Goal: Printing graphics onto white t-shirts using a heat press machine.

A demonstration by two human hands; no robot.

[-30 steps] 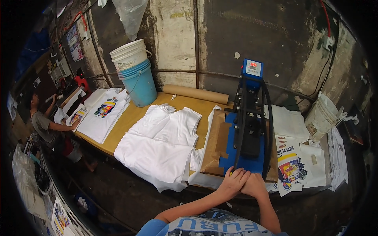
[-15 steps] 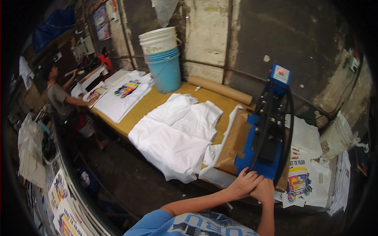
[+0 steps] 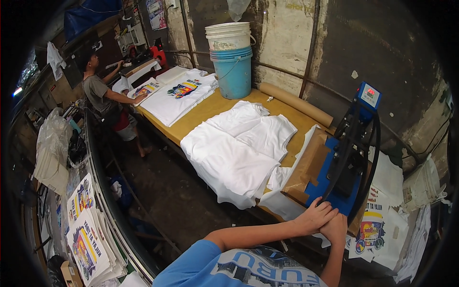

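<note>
A blue heat press [image 3: 342, 167] with a lit red display stands at the right end of the table, its black handle bar reaching toward me. At the front of that handle my left hand [image 3: 317, 216] is closed, its fingers overlapping my right hand [image 3: 335, 228]. My right hand is closed there too, and the grip under both hands is mostly hidden. Brown cardboard [image 3: 308, 174] shows beside the press plate, with white cloth hanging below it. Left of the press lies a heap of white shirts [image 3: 234, 153], partly over the table edge.
A white bucket sits stacked in blue buckets [image 3: 233, 71], near a brown paper roll [image 3: 296, 105]. Printed sheets [image 3: 370, 229] lie right of the press; more printed sheets [image 3: 88, 244] are stacked lower left. A co-worker [image 3: 107, 98] stands at the table's far end by printed shirts [image 3: 184, 91].
The view has turned left and down, so the scene sits further right and more of the left-hand stack shows. Both hands stay together on the press handle.
</note>
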